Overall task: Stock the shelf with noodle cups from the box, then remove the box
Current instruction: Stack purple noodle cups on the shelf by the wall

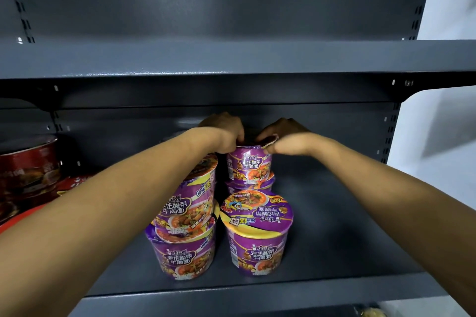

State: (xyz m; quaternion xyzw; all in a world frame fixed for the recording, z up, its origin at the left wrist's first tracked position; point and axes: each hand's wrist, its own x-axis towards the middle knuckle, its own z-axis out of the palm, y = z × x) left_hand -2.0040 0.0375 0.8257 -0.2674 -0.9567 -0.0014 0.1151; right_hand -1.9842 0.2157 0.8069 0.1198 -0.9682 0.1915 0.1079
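Note:
Several purple noodle cups stand on the dark grey shelf [322, 226]. A back-row cup [248, 166] sits on top of another cup, and both my hands hold it at the lid rim. My left hand [224, 131] curls over its left side; my right hand [286, 136] grips its right side. In front stands a single purple cup [257, 234]. To the left a front stack of two purple cups [185, 234] is partly covered by my left forearm. The box is out of view.
Red noodle bowls [28, 170] are stacked at the shelf's far left. Bare shelf surface lies to the right of the purple cups. The upper shelf [231, 59] overhangs close above the hands. A white wall [443, 123] is at the right.

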